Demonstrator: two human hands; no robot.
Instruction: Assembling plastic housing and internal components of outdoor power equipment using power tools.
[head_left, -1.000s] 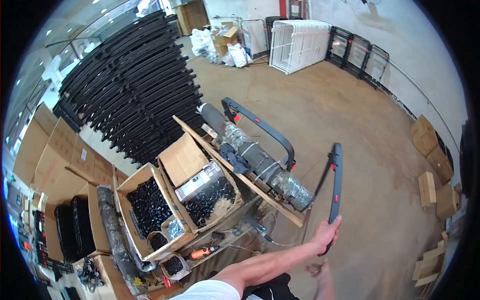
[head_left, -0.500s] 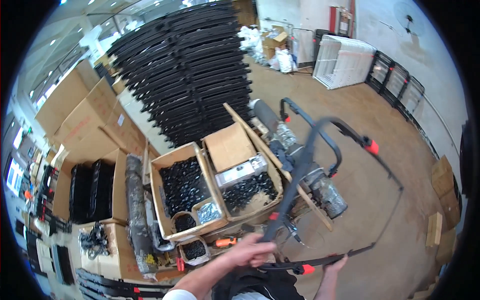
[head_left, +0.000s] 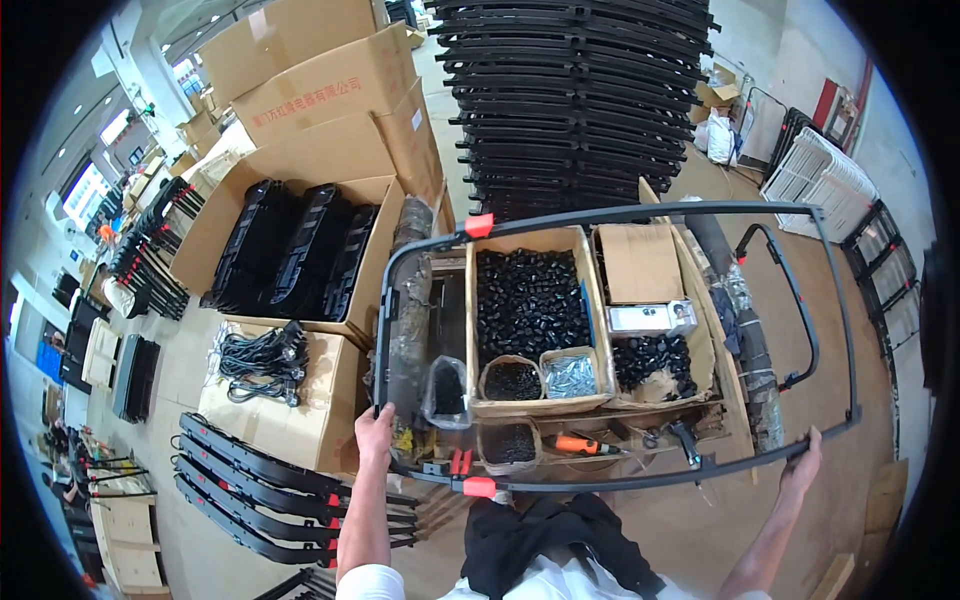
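Observation:
A large black rectangular frame (head_left: pixel 640 212) with rounded corners is held out before me, framing the parts boxes behind it. Red clips (head_left: pixel 479 487) sit on its left portion, at top and bottom. My left hand (head_left: pixel 374 437) is closed around the lower left corner. Toward the lower right corner, my right hand (head_left: pixel 802 462) grips the bottom bar, its fingers partly hidden. Through the frame I see a box of small black plastic parts (head_left: pixel 530 300), a bag of silver screws (head_left: pixel 570 376) and an orange-handled tool (head_left: pixel 578 444).
Beyond stands a tall stack of black frames (head_left: pixel 570 120). On the left are an open carton (head_left: pixel 290 160) of long black parts and bundled black cables (head_left: pixel 262 362) on another box. Curved black bars (head_left: pixel 250 490) lie lower left. A wrapped roll (head_left: pixel 750 340) is at the right.
The black frame has swung from a steep tilt on the right to spread level across my front. My hands have moved far apart, and the view has turned left.

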